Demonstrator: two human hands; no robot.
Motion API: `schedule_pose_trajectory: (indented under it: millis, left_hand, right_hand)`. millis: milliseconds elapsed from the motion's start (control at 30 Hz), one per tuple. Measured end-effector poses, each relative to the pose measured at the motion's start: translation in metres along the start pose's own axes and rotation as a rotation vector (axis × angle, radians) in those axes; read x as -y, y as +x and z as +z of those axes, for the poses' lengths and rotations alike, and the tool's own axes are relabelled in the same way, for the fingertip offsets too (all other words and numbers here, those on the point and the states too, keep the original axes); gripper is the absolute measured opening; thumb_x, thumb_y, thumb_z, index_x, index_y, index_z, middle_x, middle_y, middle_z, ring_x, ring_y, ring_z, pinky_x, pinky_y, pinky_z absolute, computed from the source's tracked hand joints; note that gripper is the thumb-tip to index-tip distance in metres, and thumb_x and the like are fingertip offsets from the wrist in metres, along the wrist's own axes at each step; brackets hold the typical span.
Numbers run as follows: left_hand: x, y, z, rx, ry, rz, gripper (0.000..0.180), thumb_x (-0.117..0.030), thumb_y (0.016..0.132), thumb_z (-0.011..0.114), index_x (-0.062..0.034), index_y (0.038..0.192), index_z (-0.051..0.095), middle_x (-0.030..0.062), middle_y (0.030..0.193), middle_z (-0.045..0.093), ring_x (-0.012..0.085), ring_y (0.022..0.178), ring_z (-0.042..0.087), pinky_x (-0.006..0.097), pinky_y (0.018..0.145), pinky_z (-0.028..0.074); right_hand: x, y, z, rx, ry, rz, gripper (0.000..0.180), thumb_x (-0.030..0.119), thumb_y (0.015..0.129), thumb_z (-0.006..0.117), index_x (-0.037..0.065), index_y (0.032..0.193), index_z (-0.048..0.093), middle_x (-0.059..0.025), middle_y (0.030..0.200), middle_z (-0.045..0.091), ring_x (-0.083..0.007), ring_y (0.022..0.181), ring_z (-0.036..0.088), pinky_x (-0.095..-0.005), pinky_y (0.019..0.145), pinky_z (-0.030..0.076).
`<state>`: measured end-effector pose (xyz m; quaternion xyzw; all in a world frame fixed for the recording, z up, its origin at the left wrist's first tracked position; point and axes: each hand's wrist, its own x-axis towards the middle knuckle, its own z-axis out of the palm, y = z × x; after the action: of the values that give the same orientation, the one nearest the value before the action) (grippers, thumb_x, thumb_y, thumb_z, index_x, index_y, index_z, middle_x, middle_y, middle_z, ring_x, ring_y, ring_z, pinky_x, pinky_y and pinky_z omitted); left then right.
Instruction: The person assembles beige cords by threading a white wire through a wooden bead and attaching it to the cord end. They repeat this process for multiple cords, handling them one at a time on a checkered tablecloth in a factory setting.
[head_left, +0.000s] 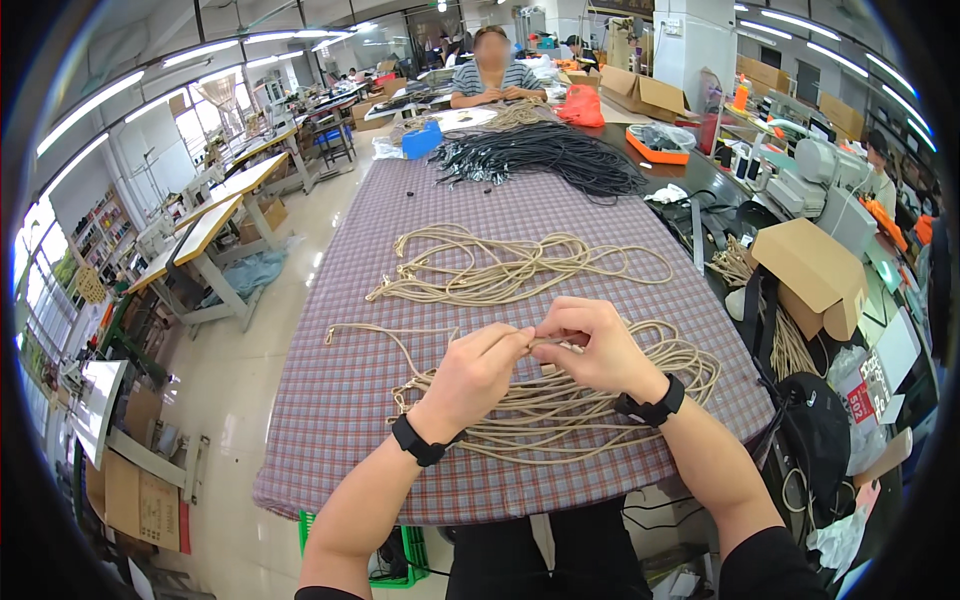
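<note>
My left hand [474,372] and my right hand [598,345] meet over the near part of the table. Both are closed, fingertips pinched together on a beige cord [548,345]; the exact spot in the pinch is mostly covered by the fingers. Beneath my hands lies a loose bundle of beige cords [685,375], looped at the right. From it one cord runs left to a small metal clasp [330,336]. A second bundle of beige cords [500,268], also with clasps at its left end, rests just beyond my hands.
A plaid cloth [345,440] covers the table. Farther off lie a heap of black cords [550,160], a blue box [421,140] and an orange tray [660,150]. Another person [492,75] sits at the far end. An opened carton [810,270] stands at the right.
</note>
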<state>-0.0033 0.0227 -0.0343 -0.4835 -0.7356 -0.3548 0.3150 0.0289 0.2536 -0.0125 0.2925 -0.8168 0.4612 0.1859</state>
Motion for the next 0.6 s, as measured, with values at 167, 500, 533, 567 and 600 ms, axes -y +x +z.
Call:
schedule_pose_trajectory:
  millis: [167,500,533,567,600]
  left_hand:
    - [-0.002,0.000,0.000,0.050,0.027,-0.038,0.022,0.005,0.093,0.079,0.0015,0.115,0.077,0.0135,0.100,0.079,0.0302,0.084,0.078,0.037,0.068,0.062]
    - [0.002,-0.001,0.000,0.081,0.034,0.048,0.021,0.002,0.093,0.080,0.0004,0.115,0.077,0.0106,0.093,0.076,0.0279,0.075,0.075,0.038,0.061,0.059]
    - [0.002,-0.001,-0.001,0.088,0.045,0.046,0.021,0.002,0.094,0.080,0.0003,0.114,0.077,0.0104,0.093,0.075,0.0277,0.074,0.074,0.038,0.061,0.059]
    - [0.001,-0.002,-0.001,0.095,0.056,0.044,0.021,0.001,0.094,0.080,0.0002,0.114,0.077,0.0102,0.092,0.075,0.0276,0.073,0.074,0.038,0.060,0.058]
    - [0.001,-0.002,-0.002,0.103,0.063,0.046,0.021,0.001,0.094,0.079,0.0000,0.114,0.077,0.0100,0.091,0.075,0.0274,0.072,0.073,0.038,0.060,0.058]
  right_hand:
    - [-0.014,-0.006,0.007,-0.064,0.223,0.141,0.015,0.007,0.091,0.090,0.002,0.103,0.083,0.0003,0.078,0.066,-0.0071,0.062,0.044,-0.0294,0.056,0.035]
    - [-0.001,-0.005,-0.008,0.095,0.040,0.255,0.014,0.013,0.091,0.090,0.003,0.091,0.080,0.0029,0.060,0.040,-0.0079,0.059,0.035,-0.0331,0.055,0.029]
    - [-0.001,-0.005,-0.009,0.101,0.026,0.232,0.014,0.013,0.091,0.089,0.003,0.089,0.080,0.0030,0.060,0.040,-0.0079,0.059,0.035,-0.0332,0.055,0.029]
    - [0.000,-0.005,-0.009,0.107,0.012,0.210,0.014,0.013,0.091,0.089,0.003,0.088,0.079,0.0031,0.059,0.040,-0.0078,0.059,0.034,-0.0332,0.055,0.029]
    - [0.002,-0.005,-0.008,0.109,0.023,0.221,0.015,0.013,0.091,0.089,0.003,0.087,0.078,0.0031,0.059,0.041,-0.0080,0.058,0.034,-0.0335,0.055,0.029]
